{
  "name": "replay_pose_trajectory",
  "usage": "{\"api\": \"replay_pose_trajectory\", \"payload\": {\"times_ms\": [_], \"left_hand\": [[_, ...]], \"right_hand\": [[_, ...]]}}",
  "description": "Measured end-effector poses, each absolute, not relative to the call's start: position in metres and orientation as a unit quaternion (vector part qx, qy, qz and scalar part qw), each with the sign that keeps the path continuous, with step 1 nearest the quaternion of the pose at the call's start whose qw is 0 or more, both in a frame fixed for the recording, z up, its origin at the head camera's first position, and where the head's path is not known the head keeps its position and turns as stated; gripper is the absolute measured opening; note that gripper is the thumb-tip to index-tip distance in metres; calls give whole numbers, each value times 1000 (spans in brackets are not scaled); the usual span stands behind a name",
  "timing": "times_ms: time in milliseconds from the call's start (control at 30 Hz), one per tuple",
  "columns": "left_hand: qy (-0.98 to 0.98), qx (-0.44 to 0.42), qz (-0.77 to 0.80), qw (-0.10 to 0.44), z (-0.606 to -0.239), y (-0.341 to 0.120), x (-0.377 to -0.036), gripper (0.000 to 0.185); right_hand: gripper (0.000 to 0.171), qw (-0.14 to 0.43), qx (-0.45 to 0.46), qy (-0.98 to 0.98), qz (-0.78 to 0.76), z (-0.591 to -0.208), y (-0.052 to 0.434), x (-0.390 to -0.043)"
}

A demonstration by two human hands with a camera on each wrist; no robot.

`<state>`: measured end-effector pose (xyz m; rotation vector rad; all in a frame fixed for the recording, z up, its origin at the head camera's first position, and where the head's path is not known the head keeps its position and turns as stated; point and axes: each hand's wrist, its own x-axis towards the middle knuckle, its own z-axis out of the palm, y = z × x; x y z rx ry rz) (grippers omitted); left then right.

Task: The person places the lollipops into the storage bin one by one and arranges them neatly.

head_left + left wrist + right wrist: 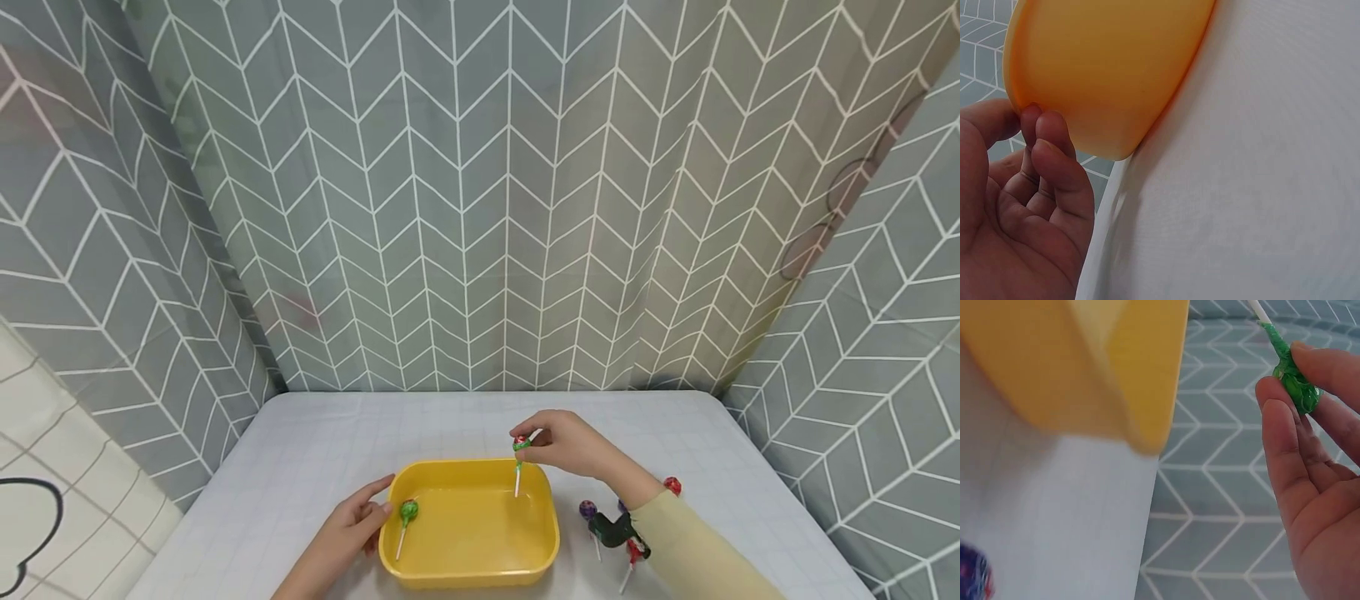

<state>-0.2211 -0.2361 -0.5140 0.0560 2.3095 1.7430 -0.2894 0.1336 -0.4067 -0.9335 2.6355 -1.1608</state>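
Note:
A yellow plastic basin (471, 578) stands on the table, its rim gripped at the left end by my left hand (347, 527). The left wrist view has the thumb at the basin's rim and the curled fingers against its outer wall. Inside, near that hand, a green-wrapped lollipop (408, 510) lies with its white stick toward me. Over the basin's far right corner, my right hand (564, 443) pinches another green-wrapped lollipop (1297, 390) by its head between thumb and fingers. The head view shows some red on its wrapper and its stick pointing down.
Right of the basin lie several lollipops, among them a purple one (588, 509), a red one (636, 550) and another red one (672, 485) by the sleeve. A dark green strap-like thing (611, 530) shows by the right forearm. Patterned curtains (480, 250) surround the white table (315, 433).

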Motion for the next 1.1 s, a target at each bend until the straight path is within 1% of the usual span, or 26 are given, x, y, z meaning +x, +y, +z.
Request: {"api": "replay_pose_trajectory", "payload": {"times_ms": [167, 400, 667, 833, 1100], "left_hand": [[794, 20, 595, 122, -514, -235, -222, 69], [789, 21, 602, 119, -515, -235, -221, 70], [790, 22, 601, 117, -514, -235, -222, 68], [789, 21, 603, 115, -514, -234, -222, 69], [789, 18, 604, 113, -515, -233, -223, 69]], "right_hand": [[22, 68, -331, 865, -371, -406, 112, -291], [18, 93, -358, 856, -362, -405, 83, -294], [19, 78, -387, 857, -330, -407, 59, -296], [20, 94, -384, 861, -321, -413, 47, -297], [16, 114, -376, 867, -308, -416, 30, -291]]}}
